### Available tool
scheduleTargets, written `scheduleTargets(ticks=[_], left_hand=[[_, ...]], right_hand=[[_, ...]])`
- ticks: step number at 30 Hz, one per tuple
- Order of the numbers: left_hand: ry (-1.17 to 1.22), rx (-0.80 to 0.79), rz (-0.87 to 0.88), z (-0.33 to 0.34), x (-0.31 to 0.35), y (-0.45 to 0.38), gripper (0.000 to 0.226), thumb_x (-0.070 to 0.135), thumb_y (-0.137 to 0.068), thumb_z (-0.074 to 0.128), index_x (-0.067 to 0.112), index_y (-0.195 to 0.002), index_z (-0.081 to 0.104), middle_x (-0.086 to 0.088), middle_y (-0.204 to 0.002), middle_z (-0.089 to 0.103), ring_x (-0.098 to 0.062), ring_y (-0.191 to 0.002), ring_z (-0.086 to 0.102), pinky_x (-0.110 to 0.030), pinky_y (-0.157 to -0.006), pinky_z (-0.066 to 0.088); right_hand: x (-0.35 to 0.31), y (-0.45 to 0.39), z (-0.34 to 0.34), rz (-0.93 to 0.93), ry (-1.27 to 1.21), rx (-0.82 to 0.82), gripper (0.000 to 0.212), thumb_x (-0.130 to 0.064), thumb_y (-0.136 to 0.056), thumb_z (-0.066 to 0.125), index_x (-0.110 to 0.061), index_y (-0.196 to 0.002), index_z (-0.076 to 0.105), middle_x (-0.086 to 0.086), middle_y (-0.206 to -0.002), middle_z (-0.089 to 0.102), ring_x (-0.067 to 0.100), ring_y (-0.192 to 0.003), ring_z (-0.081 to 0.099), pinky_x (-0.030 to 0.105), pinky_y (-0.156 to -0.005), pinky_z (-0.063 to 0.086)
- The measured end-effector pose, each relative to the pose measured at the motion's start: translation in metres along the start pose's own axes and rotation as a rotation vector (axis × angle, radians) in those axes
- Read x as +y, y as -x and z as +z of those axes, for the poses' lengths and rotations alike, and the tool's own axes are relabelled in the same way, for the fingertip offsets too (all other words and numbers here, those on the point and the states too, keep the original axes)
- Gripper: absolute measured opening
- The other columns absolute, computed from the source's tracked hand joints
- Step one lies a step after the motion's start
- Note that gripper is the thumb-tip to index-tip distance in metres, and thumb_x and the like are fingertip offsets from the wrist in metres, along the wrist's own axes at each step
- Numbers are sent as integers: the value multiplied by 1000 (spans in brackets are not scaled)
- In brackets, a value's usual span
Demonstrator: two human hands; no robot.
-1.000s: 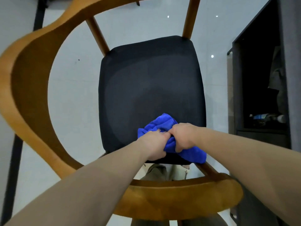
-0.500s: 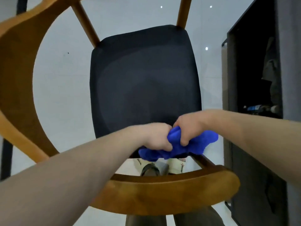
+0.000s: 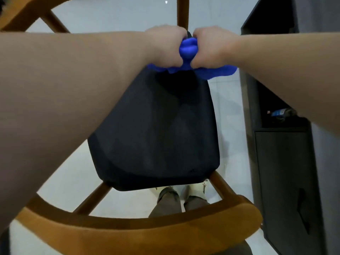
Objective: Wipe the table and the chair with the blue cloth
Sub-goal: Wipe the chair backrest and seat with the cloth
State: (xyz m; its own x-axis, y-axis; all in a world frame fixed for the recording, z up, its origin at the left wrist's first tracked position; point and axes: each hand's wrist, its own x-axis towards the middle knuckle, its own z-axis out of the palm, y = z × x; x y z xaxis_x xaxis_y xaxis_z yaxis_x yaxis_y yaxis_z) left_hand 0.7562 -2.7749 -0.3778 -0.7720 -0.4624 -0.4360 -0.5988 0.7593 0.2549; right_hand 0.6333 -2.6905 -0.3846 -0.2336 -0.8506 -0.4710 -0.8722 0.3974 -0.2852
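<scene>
A wooden chair with a curved backrest [image 3: 139,234] and a black cushioned seat [image 3: 158,137] fills the head view. The blue cloth [image 3: 187,50] is bunched on the far edge of the seat. My left hand [image 3: 165,46] and my right hand [image 3: 211,46] sit side by side, and both grip the cloth with curled fingers, pressing it onto the seat. Part of the cloth spills out to the right under my right wrist. The table is out of view.
A dark cabinet [image 3: 287,172] with an open shelf stands close on the right; a bottle [image 3: 281,113] lies on the shelf. Pale tiled floor [image 3: 77,172] surrounds the chair. My legs and shoes [image 3: 184,197] show below the seat's near edge.
Both hands have pushed the cloth from the seat's near edge across to its far edge. The camera has tilted further down over the chair.
</scene>
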Motion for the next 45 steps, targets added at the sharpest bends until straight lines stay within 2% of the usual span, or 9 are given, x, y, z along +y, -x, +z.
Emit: scheduleTargets(ticks=[5, 8, 11, 15, 20, 26, 31, 36, 45], left_hand=[[-71, 185, -39, 28, 3, -24, 37, 16, -84, 56, 13, -119, 46, -11, -102, 56, -34, -87, 52, -41, -70, 39], [-58, 63, 2, 69, 11, -18, 31, 16, -83, 57, 15, -112, 46, -11, -115, 56, -35, -103, 54, -40, -75, 40], [-26, -47, -9, 99, 14, -1, 48, 23, -81, 61, 19, -126, 45, -9, -126, 43, -32, -103, 42, -46, -86, 44], [45, -167, 35, 113, 21, 27, 52, 32, -77, 67, 28, -127, 51, -6, -121, 40, -26, -91, 44, -33, -81, 41], [163, -334, 47, 132, 38, 68, 44, 46, -73, 79, 34, -113, 64, 1, -104, 42, -21, -89, 53, -29, -77, 44], [206, -417, 70, 156, 53, 99, 35, 50, -75, 77, 30, -103, 68, 2, -95, 45, -18, -79, 52, -28, -66, 43], [305, -500, 46, 174, 68, 123, 26, 43, -79, 76, 18, -84, 68, 5, -62, 50, -12, -59, 48, -25, -50, 34], [382, -641, 0, 190, 89, 145, 22, 36, -84, 72, 17, -94, 71, -3, -79, 67, -18, -72, 60, -33, -66, 53], [321, -578, -23, 202, 99, 162, 37, 27, -82, 72, 20, -113, 54, -3, -96, 56, -18, -79, 58, -29, -64, 51]], right_hand=[[19, -14, 25, 60, 75, 209, 46, -22, -79, 62, -12, -120, 46, 9, -100, 52, 32, -85, 52, 35, -68, 38], [30, -6, 58, -12, 108, 49, 41, -22, -78, 62, -12, -116, 48, 14, -114, 51, 33, -87, 53, 36, -69, 40], [37, 10, 82, -50, 87, -103, 43, -26, -76, 66, -18, -114, 49, 11, -112, 47, 25, -78, 44, 33, -69, 41], [38, 35, 84, -131, 106, -281, 38, -32, -71, 75, -24, -102, 54, 4, -95, 50, 21, -69, 50, 28, -56, 39], [30, 72, 110, -214, 121, -481, 49, -48, -65, 81, -25, -105, 64, -5, -75, 56, 16, -66, 53, 28, -64, 46], [28, 97, 125, -268, 166, -649, 58, -54, -68, 78, -32, -117, 58, -3, -96, 55, 14, -78, 52, 27, -66, 44], [17, 117, 138, -306, 297, -769, 58, -54, -67, 80, -35, -118, 60, -3, -104, 56, 12, -78, 55, 28, -70, 50], [7, 134, 156, -331, 444, -867, 45, -52, -71, 79, -32, -108, 66, -7, -94, 64, 15, -82, 62, 30, -74, 54], [8, 143, 166, -326, 401, -765, 45, -59, -65, 78, -31, -98, 68, -6, -91, 63, 15, -80, 62, 31, -75, 56]])
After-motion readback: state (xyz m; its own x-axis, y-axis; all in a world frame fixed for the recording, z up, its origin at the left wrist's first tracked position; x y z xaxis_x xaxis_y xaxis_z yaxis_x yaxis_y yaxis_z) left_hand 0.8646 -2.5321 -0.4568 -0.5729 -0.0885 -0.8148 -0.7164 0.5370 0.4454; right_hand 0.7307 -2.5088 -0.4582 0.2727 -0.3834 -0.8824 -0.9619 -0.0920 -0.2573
